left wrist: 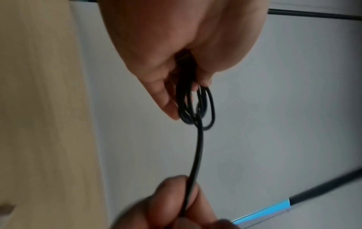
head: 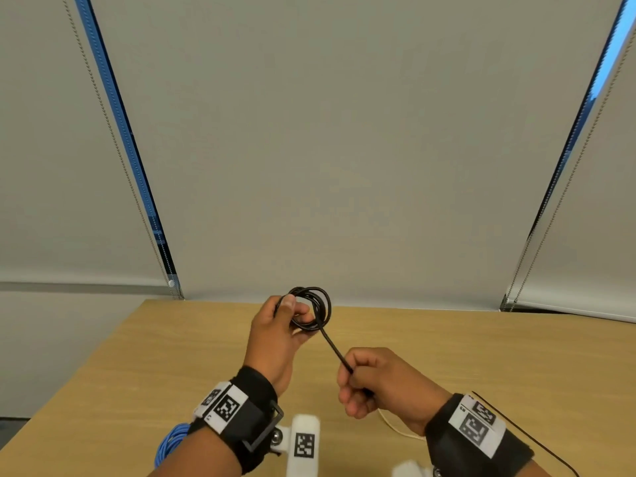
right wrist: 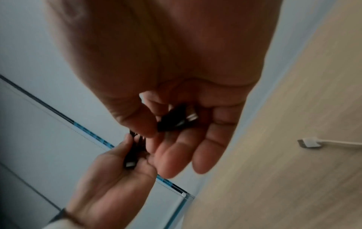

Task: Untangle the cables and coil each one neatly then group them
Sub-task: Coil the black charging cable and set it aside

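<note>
A black cable [head: 316, 306] is wound into a small coil of several loops, held above the wooden table [head: 481, 356]. My left hand [head: 282, 325] pinches the coil [left wrist: 195, 108] between thumb and fingers. One strand [head: 335, 349] runs from the coil down to my right hand [head: 375, 380], which grips it near its end. In the right wrist view the black plug [right wrist: 176, 119] with a metal tip lies in my right palm under the thumb. A second black plug [right wrist: 130, 161] rests against the left hand's fingers [right wrist: 117, 155].
A coiled blue cable [head: 170, 442] lies on the table under my left forearm. A white cable [head: 395, 426] with a white plug [right wrist: 309, 143] lies on the table by my right wrist. Grey roller blinds [head: 327, 149] hang behind the table's far edge.
</note>
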`<state>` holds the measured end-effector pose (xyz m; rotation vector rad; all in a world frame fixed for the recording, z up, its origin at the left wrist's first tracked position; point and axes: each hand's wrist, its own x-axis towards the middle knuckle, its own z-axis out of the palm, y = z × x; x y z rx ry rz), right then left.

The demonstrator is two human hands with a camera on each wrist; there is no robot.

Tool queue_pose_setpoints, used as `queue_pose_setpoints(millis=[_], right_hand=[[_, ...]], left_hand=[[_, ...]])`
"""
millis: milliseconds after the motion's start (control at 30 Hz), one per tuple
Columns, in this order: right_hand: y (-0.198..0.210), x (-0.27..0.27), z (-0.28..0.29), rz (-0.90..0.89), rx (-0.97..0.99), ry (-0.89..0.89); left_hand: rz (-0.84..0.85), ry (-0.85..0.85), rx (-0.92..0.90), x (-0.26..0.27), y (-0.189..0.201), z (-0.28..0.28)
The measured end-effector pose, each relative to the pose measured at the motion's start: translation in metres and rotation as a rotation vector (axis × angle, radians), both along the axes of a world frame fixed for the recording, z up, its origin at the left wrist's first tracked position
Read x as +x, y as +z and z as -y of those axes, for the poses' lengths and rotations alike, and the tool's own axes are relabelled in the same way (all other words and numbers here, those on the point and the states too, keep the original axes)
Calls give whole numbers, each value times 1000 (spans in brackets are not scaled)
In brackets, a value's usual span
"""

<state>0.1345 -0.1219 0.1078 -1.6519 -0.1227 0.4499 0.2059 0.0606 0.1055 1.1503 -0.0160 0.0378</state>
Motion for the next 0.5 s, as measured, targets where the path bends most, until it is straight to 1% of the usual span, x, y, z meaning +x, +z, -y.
queue_pose_setpoints(millis=[100,167,267,333,400,500], right_hand=[[-1,4,7,-20,47,-26],[-4,6,12,23,-25,14],[-6,7,15,86,-144,135],[-6,10,13,85,-166,175],[-6,12,9,84,-176,161],[-13,16,1,66,-125,42]], left_hand=[[-79,-131,-219,-6,-11,-3],[-101,-172,-277,-7,-14,-6],[-95,-232,-271,-10,-14,-6],[-93,-257,-236,-13,-14,-3],[-102,-274,-208,-16,-15,0],[-121,-278,-183,-18,-18,2]])
